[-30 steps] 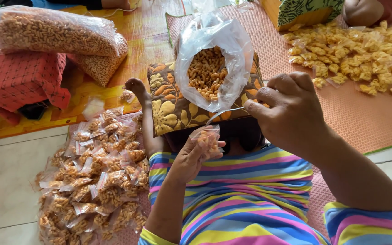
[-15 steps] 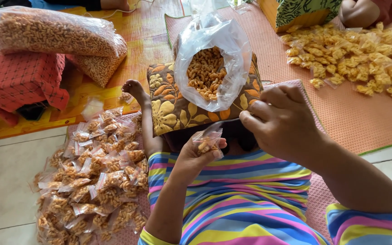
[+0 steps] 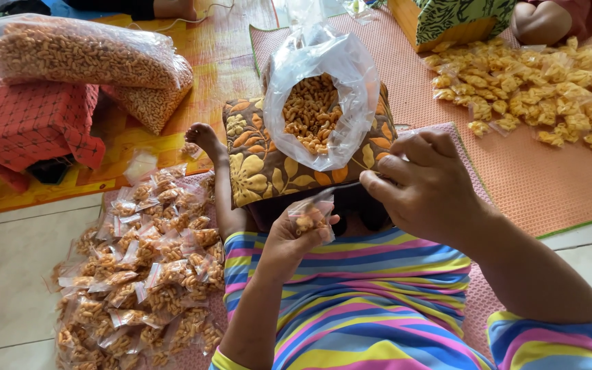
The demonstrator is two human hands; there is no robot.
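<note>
My left hand (image 3: 289,236) holds a small clear packet of orange snacks (image 3: 310,216) just above my lap, which is covered in striped cloth. My right hand (image 3: 426,188) hovers to the right of the packet, fingers curled together; what they pinch is hidden. Ahead of both hands an open clear bag of the same curly snacks (image 3: 316,109) stands on a brown cushion with a leaf print (image 3: 258,164).
A pile of small filled packets (image 3: 145,267) lies on the tile floor at my left. Large full snack bags (image 3: 83,55) rest on a red cushion (image 3: 29,123). Another heap of packets (image 3: 549,89) covers the mat at right. A person's bare foot (image 3: 203,137) and another person's knee (image 3: 543,24) show.
My left hand has dropped with the small packet towards my lap and turned it. My right hand has moved down and left, closer to the packet.
</note>
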